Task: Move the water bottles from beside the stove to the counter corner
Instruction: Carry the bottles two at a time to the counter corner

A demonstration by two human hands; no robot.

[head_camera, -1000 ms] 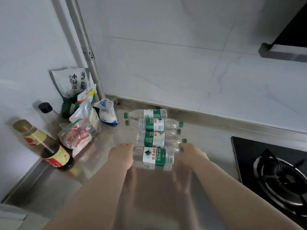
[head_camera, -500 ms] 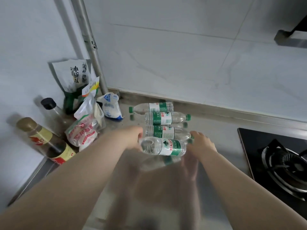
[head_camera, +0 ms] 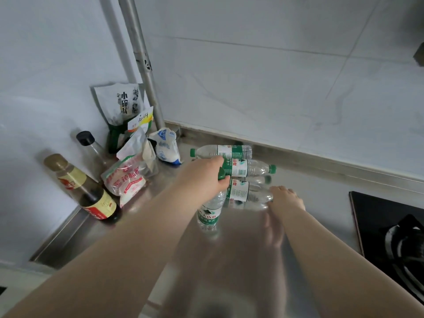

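Three clear water bottles with green labels lie side by side on the steel counter (head_camera: 229,260): the back bottle (head_camera: 226,151) near the wall, the second bottle (head_camera: 251,168), and the third bottle (head_camera: 246,194). My left hand (head_camera: 204,177) grips a fourth water bottle (head_camera: 208,213) by its neck and green cap, holding it nearly upright, base down, just left of the lying ones. My right hand (head_camera: 286,198) lies with relaxed fingers at the cap end of the third bottle, touching it.
The black gas stove (head_camera: 390,228) is at the right. In the left corner stand a dark sauce bottle (head_camera: 91,193), a clear black-capped bottle (head_camera: 90,145), several food bags (head_camera: 128,177) and a vertical metal pipe (head_camera: 143,65). A raised steel lip edges the counter.
The nearest bottle, held lying between both hands, is now turned upright in my left hand alone. My right hand has let go of it and shifted to the third bottle's cap end.
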